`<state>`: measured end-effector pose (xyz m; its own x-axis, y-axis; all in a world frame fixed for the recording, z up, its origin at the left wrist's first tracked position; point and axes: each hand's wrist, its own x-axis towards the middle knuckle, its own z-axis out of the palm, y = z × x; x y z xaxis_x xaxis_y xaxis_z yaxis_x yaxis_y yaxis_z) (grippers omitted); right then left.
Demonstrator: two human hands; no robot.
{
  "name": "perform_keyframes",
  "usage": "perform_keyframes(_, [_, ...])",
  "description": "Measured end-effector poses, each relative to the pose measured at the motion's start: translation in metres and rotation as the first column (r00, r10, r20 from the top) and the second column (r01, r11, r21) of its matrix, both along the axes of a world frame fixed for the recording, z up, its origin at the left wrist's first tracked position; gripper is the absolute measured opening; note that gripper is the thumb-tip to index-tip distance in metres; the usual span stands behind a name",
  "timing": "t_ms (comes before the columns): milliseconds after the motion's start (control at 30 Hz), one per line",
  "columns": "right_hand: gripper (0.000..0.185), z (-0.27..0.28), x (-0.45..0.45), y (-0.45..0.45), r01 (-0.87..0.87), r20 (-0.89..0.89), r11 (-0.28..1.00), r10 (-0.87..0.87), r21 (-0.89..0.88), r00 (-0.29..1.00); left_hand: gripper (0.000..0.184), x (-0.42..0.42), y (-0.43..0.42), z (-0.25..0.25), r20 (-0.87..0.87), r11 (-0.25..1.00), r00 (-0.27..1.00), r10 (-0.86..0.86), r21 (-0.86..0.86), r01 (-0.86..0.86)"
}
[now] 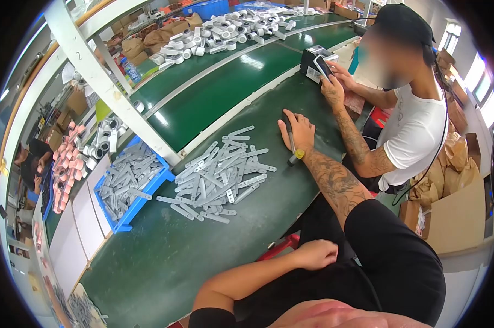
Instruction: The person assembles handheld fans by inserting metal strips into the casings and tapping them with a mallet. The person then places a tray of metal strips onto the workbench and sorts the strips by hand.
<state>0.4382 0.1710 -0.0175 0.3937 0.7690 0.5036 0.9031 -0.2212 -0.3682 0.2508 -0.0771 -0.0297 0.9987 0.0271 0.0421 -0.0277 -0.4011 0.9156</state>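
Observation:
My left hand (319, 255) is curled in a loose fist over my dark clothing, just off the table's front edge, and nothing shows in it. My right hand (300, 131) lies on the green tabletop (192, 262) with its fingers stretched out. A thin tool (291, 141) with a yellowish end lies against this hand, between thumb and fingers; no closed grip on it shows. Left of the right hand is a loose pile of flat grey parts (219, 175). More such grey parts fill a blue tray (129, 216) beyond the pile.
A person in a white shirt (416, 131) sits at the right, holding a phone (322, 66) beside a small box (308, 66). Behind the table runs a green conveyor (203, 109) with white parts (230, 33) heaped beyond. A white post (113, 87) rises near the tray. Pink parts (69, 164) lie far left.

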Motion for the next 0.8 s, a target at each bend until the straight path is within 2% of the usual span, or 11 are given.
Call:
perform_keyframes(33, [0.051, 0.001, 0.000, 0.000, 0.000, 0.002, 1.000, 0.000, -0.002, 1.000, 0.019, 0.004, -0.002, -0.005, 0.092, 0.964, 0.962, 0.259, 0.040, -0.263])
perform_keyframes(67, [0.051, 0.002, 0.000, -0.001, 0.000, 0.008, 1.000, 0.000, 0.006, 1.000, 0.020, 0.008, 0.004, -0.012, 0.040, 0.908, 0.919, 0.393, 0.140, -0.395])
perform_keyframes(100, [0.051, 0.001, 0.000, -0.001, -0.004, 0.011, 1.000, 0.003, 0.011, 1.000, 0.020, 0.008, 0.019, -0.009, 0.001, 0.893, 0.913, 0.408, 0.208, -0.400])
perform_keyframes(133, [0.050, 0.000, -0.001, -0.001, -0.003, 0.004, 1.000, 0.003, 0.013, 1.000, 0.021, 0.008, 0.027, -0.014, 0.066, 0.887, 0.908, 0.413, 0.199, -0.417])
perform_keyframes(233, [0.050, 0.002, -0.001, -0.001, 0.000, -0.004, 1.000, 0.000, -0.015, 1.000, 0.021, 0.000, 0.029, -0.007, -0.009, 0.987, 0.992, 0.122, 0.104, -0.120])
perform_keyframes(267, [0.050, 0.002, -0.001, -0.001, -0.004, -0.007, 1.000, 0.004, -0.015, 1.000, 0.019, -0.001, 0.025, -0.006, -0.095, 0.998, 0.995, -0.013, 0.059, 0.019])
perform_keyframes(333, [0.050, 0.002, 0.000, -0.001, -0.015, -0.004, 1.000, 0.015, -0.012, 1.000, 0.011, -0.006, 0.010, -0.009, -0.150, 0.973, 0.967, -0.206, 0.071, 0.218])
perform_keyframes(467, [0.050, 0.001, 0.001, 0.001, -0.018, -0.001, 1.000, 0.018, -0.017, 1.000, 0.014, -0.006, -0.004, -0.009, -0.206, 0.950, 0.932, -0.300, 0.022, 0.311])
perform_keyframes(567, [0.049, 0.004, -0.001, -0.001, -0.011, 0.003, 0.999, 0.011, -0.032, 1.000, 0.015, -0.008, 0.000, -0.002, -0.264, 0.938, 0.919, -0.293, 0.110, 0.330])
perform_keyframes(733, [0.049, 0.002, 0.002, 0.000, -0.013, 0.033, 0.999, 0.014, -0.034, 0.999, 0.017, -0.003, -0.005, -0.023, -0.159, 0.925, 0.930, -0.332, 0.136, 0.354])
perform_keyframes(800, [0.049, 0.002, 0.000, 0.000, -0.003, 0.033, 0.999, 0.005, -0.054, 0.999, 0.018, -0.005, -0.006, -0.016, -0.172, 0.934, 0.929, -0.328, 0.085, 0.346])
